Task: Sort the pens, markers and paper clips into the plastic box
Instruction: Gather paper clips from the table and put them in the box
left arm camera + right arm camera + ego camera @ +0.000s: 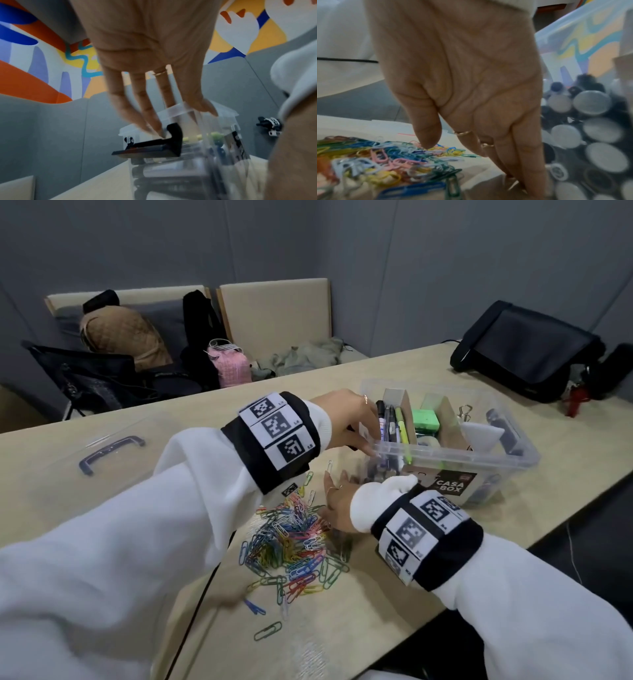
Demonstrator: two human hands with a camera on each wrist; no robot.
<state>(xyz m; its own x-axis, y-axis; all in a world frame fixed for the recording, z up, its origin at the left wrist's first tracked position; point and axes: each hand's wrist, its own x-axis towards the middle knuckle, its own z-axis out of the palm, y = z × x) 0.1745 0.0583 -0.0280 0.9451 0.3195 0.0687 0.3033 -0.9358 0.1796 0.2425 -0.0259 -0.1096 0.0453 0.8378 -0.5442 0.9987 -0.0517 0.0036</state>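
While the left hand (346, 419) reaches over the near left corner of the box (513, 455), its fingers (150, 119) hang straight and spread, tips at the clear rim beside the black latch (173, 136); the grip is released and holds nothing. The right hand (337, 508) lies low on the bench (376, 604) between the box and the clips (291, 542), palm down, fingers (527, 159) straight with their tips on the bench against the box's near wall; its grip too is released, and the thumb (426, 129) rests at the edge of the clip pile.

The box stands near the right edge of the bench, open. Pens and markers (394, 422) stand upright in its left compartment, their round ends (590, 102) showing through the wall in the right wrist view. A green block (425, 419) sits in the middle compartment, behind a cardboard divider (407, 409).

The clips, in many colours, lie heaped on the bench just left of the right hand, with a few strays (268, 630) nearer the front edge. The lid (109, 446) lies flat toward the left edge. A black bag (524, 347) sits at the far right corner.
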